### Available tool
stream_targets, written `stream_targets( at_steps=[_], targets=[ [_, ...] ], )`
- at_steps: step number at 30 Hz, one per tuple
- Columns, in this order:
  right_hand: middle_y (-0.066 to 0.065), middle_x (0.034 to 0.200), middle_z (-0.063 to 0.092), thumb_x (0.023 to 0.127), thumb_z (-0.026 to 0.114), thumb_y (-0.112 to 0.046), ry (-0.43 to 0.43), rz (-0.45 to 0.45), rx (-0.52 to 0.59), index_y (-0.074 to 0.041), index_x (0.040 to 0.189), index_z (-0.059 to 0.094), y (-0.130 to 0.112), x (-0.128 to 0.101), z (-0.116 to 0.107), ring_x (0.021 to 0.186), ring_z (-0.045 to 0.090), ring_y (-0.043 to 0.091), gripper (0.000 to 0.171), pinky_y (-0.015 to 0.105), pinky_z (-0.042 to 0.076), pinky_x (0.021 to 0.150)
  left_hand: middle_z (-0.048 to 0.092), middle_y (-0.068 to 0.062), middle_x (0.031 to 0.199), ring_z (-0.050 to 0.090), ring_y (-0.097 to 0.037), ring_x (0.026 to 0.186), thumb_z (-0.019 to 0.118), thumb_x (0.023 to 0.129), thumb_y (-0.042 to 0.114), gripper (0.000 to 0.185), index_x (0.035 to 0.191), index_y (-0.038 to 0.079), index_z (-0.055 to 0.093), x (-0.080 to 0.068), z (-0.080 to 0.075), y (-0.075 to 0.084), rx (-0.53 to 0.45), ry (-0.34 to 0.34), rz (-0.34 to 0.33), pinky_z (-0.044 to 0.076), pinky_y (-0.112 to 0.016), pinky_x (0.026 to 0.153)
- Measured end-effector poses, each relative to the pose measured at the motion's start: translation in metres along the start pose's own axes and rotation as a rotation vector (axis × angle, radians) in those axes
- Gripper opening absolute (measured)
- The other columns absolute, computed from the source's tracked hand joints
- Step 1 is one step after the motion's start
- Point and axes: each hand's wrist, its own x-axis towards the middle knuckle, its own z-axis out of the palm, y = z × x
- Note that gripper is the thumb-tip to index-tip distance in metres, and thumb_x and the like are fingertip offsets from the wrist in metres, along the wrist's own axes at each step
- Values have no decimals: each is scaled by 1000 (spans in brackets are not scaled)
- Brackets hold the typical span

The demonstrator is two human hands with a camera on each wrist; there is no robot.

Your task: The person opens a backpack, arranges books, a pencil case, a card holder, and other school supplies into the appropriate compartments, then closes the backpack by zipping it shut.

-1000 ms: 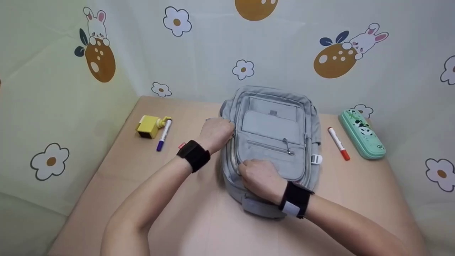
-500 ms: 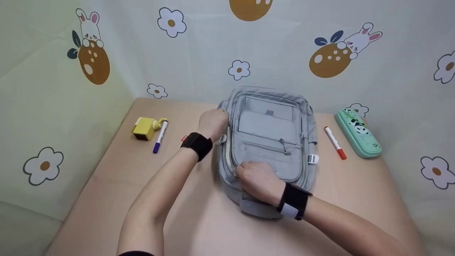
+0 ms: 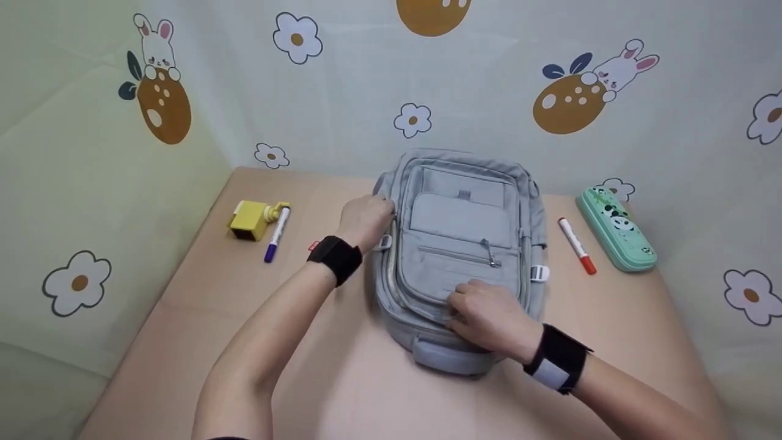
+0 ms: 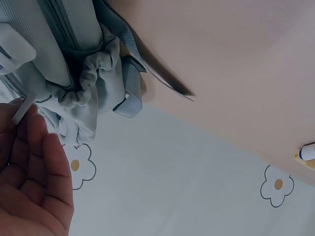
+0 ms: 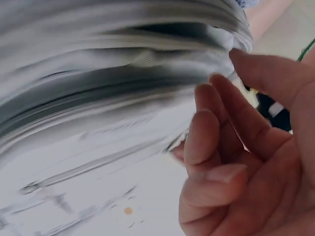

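Note:
A grey backpack (image 3: 461,214) lies flat on the tan table (image 3: 342,391), its front pockets facing up. My left hand (image 3: 366,219) rests against the bag's left side near the top. In the left wrist view its fingers (image 4: 34,162) lie fairly straight beside the gathered fabric and strap (image 4: 93,78), and a pale strap end touches the fingertips. My right hand (image 3: 489,315) sits on the bag's lower front with fingers curled at the zip seam. The right wrist view is blurred: curled fingers (image 5: 216,147) sit close to the grey fabric (image 5: 98,73). What they pinch is hidden.
A yellow block (image 3: 249,219) and a purple-capped marker (image 3: 276,235) lie left of the bag. A red-capped marker (image 3: 575,245) and a green panda pencil case (image 3: 616,229) lie to its right. Patterned cloth walls (image 3: 91,183) close in the table at the back and sides.
My right hand has slid to the right along the bag's lower front, from its left corner to the middle. My left hand moved a little up the bag's left side.

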Motion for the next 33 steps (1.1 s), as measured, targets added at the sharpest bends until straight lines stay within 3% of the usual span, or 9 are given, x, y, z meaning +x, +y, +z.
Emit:
stream_targets(
  at_steps=[6, 11, 14, 18, 22, 24, 29, 33],
  targets=[
    [-8, 76, 57, 81, 82, -16, -80, 8, 54, -17, 81, 68, 26, -27, 0, 70, 49, 13, 14, 30, 43, 60, 67, -12, 85, 65, -34, 76, 60, 99, 6, 14, 87, 6, 67, -7, 0, -3, -4, -12, -12, 54, -47, 62],
    [-7, 77, 56, 80, 82, -9, -43, -29, 30, -17, 80, 66, 41, -39, 7, 71, 50, 14, 18, 31, 45, 62, 67, -13, 95, 64, -34, 85, 59, 99, 5, 11, 98, 5, 71, -13, 0, -4, 4, -12, -24, 54, -46, 69],
    [-7, 78, 55, 77, 87, -16, -37, -39, 20, -16, 80, 66, 45, -42, 9, 70, 49, 14, 22, 31, 44, 61, 67, -13, 100, 63, -33, 92, 60, 100, 6, 14, 107, 6, 73, -21, 0, 0, -31, 47, 65, 54, -46, 75],
    [-5, 79, 57, 78, 87, -20, -43, -57, -13, -15, 81, 68, 46, -42, 11, 70, 50, 15, 20, 31, 44, 60, 68, -10, 105, 63, -30, 97, 66, 97, 8, 15, 109, 6, 74, -36, -3, 11, -162, 116, 253, 53, -43, 83],
    [-4, 78, 58, 82, 82, -17, -3, -81, -48, -14, 82, 68, 47, -43, 16, 70, 51, 16, 15, 32, 44, 59, 68, -6, 115, 63, -25, 108, 70, 97, 20, 21, 114, 9, 73, -53, -4, 23, -295, 42, 396, 49, -40, 95],
    [-4, 78, 58, 83, 79, -15, 33, -84, -51, -14, 82, 66, 48, -46, 18, 70, 52, 16, 13, 32, 45, 59, 67, -5, 124, 61, -24, 117, 70, 98, 32, 32, 121, 11, 72, -62, -4, 26, -341, -19, 435, 46, -39, 103],
    [-7, 79, 57, 87, 70, -12, 105, -27, -10, -16, 87, 64, 50, -53, 16, 71, 52, 13, 7, 32, 46, 60, 58, -5, 144, 49, -23, 137, 69, 91, 59, 67, 140, 14, 63, -80, -1, 23, -369, -140, 456, 36, -41, 114],
    [-9, 81, 56, 93, 66, -13, 159, 26, 25, -16, 91, 63, 53, -55, 9, 72, 51, 10, 4, 31, 46, 61, 49, -3, 155, 39, -23, 146, 72, 84, 66, 83, 150, 18, 53, -87, 2, 16, -363, -211, 435, 27, -43, 120]
  ],
)
